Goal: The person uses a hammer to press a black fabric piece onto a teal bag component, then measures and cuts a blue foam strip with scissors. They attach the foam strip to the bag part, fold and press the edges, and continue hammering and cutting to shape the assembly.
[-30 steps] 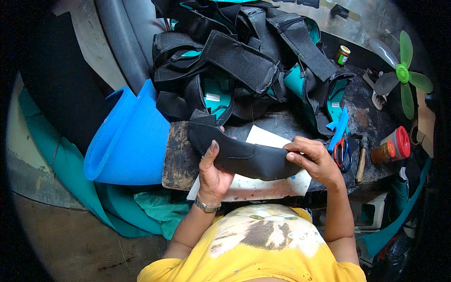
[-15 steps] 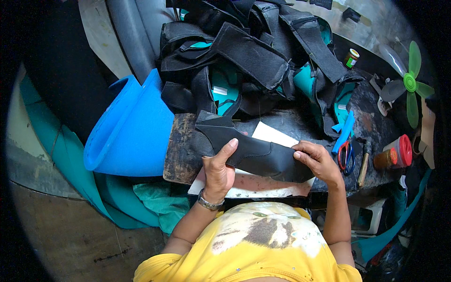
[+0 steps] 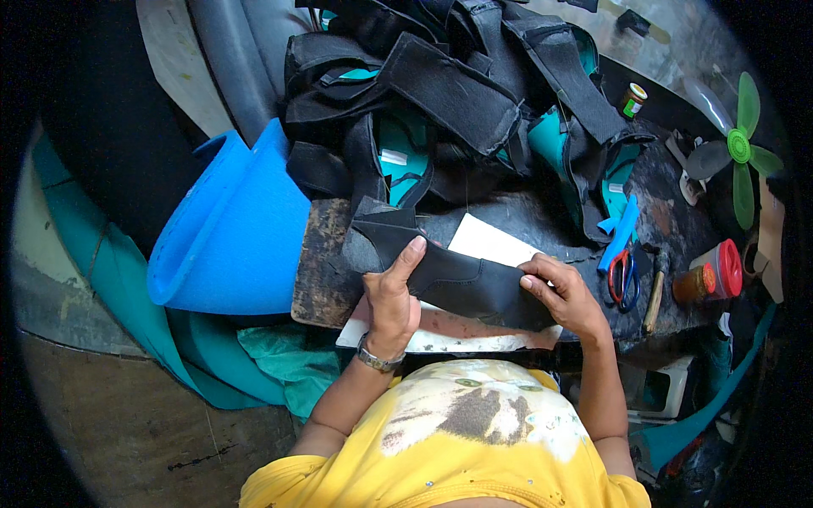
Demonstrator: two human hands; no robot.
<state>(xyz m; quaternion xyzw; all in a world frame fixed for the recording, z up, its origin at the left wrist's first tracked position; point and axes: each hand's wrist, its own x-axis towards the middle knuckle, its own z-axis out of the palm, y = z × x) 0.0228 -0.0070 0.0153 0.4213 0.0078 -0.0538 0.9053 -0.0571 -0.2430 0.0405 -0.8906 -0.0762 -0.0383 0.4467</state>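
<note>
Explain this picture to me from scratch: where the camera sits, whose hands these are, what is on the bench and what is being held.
No machine is at work here: a person in a yellow shirt uses two bare hands. The camera sits on that person's head and looks down, and its fisheye lens bends straight edges near the rim. The left hand presses flat on a black cut piece of material, while the right hand grips its other end. The piece lies over a white sheet on a dark, worn workbench. Behind it is a pile of black and teal pieces. A blue foam roll lies at the left; red-handled scissors, a red-capped container and a green fan are at the right.
</note>
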